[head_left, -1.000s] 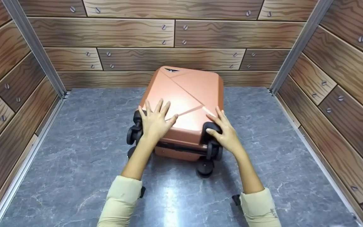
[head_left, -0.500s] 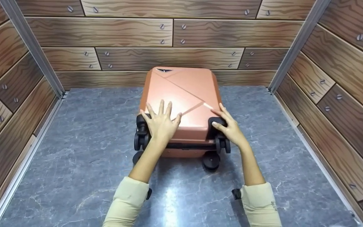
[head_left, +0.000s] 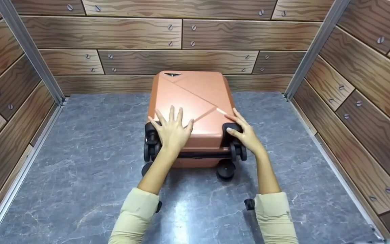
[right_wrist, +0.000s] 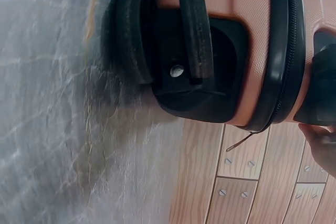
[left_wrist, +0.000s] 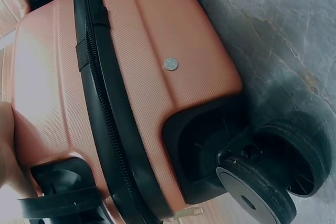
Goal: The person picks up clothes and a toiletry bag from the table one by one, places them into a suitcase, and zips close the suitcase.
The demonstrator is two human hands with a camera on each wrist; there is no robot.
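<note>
A salmon-orange hard-shell suitcase (head_left: 191, 91) lies flat on the floor, wheel end toward me, a dark logo badge at its far left corner. My left hand (head_left: 173, 135) rests on its top near the left wheel corner, fingers spread. At the opposite near corner my right hand (head_left: 249, 137) has its thumb on the black wheel housing (head_left: 229, 135) and its fingers along the right edge. In the left wrist view, a black zipper (left_wrist: 105, 103) runs across the wheel end, and a lower wheel (left_wrist: 257, 192) is at the floor. The right wrist view shows another lower wheel (right_wrist: 195, 30).
Grey marble-patterned floor (head_left: 90, 152) surrounds the suitcase. Wood-plank-patterned walls stand behind it (head_left: 113, 34) and on both sides, with metal posts (head_left: 29, 51) in the corners. A zipper pull (right_wrist: 239, 142) dangles from the suitcase.
The suitcase has turned to lie straighter: its wheel end swung right and its far end left. Both hands moved along with it, then stayed nearly in place over the last half second.
</note>
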